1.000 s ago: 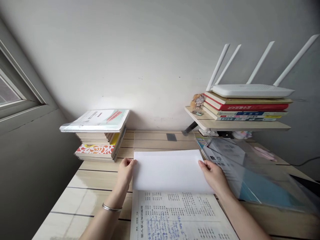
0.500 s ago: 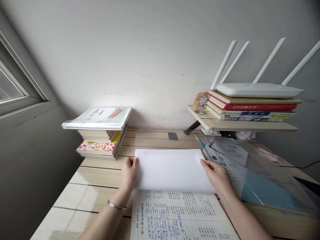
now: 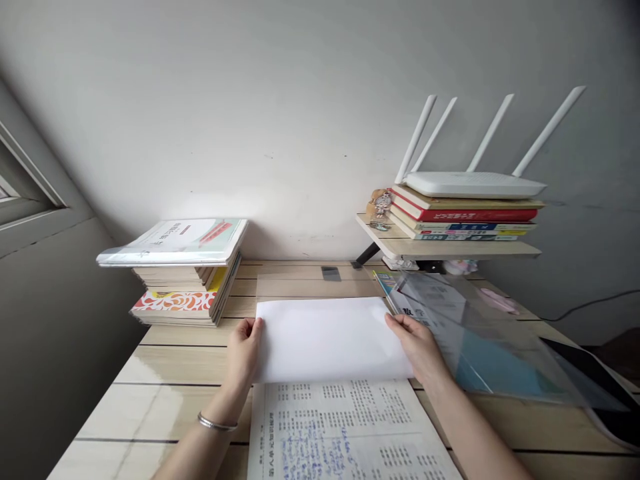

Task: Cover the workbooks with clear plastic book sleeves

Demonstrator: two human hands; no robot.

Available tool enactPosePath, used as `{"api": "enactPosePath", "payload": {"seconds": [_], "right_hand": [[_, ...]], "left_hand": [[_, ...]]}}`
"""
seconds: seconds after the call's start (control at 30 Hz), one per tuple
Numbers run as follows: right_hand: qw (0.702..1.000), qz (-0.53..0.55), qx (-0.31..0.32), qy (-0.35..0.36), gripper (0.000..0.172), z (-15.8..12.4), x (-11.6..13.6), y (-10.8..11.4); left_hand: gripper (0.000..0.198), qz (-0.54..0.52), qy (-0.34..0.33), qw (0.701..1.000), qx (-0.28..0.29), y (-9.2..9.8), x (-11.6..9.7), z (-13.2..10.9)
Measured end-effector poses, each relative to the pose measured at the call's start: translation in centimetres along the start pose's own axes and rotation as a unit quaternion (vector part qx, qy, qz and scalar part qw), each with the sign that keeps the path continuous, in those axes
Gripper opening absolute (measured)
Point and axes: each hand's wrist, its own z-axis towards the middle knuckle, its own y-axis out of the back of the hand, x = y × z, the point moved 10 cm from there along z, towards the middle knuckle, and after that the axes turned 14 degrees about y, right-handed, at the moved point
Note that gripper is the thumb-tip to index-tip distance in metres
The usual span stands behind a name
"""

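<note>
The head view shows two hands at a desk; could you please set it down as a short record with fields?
Left hand: grips the white paper at its left edge
Right hand: grips its right edge
Nearer the person: printed page bearing blue handwriting
Left side: stack of books on the desk
Right side: white router on stacked books, on a raised shelf

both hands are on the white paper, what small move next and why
Perhaps slide the white paper slightly forward, both sides level: the left hand and right hand hold its opposite sides, and the clear plastic sheet shows beyond its far edge.
</note>
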Motion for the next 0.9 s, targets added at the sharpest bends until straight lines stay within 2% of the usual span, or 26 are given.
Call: {"api": "enactPosePath", "payload": {"seconds": [0.27, 0.37, 0.47, 0.67, 0.9], "right_hand": [[0.996, 0.026, -0.025, -0.075, 0.04, -0.5, -0.9, 0.3], [0.991, 0.055, 0.0, -0.126, 0.037, -0.9, -1.5, -0.1], [0.987, 0.06, 0.023, -0.148, 0.036, -1.1, -2.0, -0.4], [0.992, -0.03, 0.041, -0.111, 0.039, -0.5, -2.8, -0.5], [0.992, -0.109, 0.045, -0.04, 0.04, 0.1, -2.1, -0.5]], "left_hand": [[0.038, 0.047, 0.033, 0.998, -0.013, 0.0, 0.8, 0.5], [0.033, 0.05, 0.074, 0.996, 0.009, -0.1, 1.5, 0.7], [0.029, 0.063, 0.072, 0.995, 0.007, 0.0, 1.3, 0.6], [0.022, 0.129, 0.046, 0.99, -0.028, 0.2, 1.0, 0.7], [0.025, 0.192, 0.007, 0.981, -0.041, 0.0, 0.0, 1.1]]}}
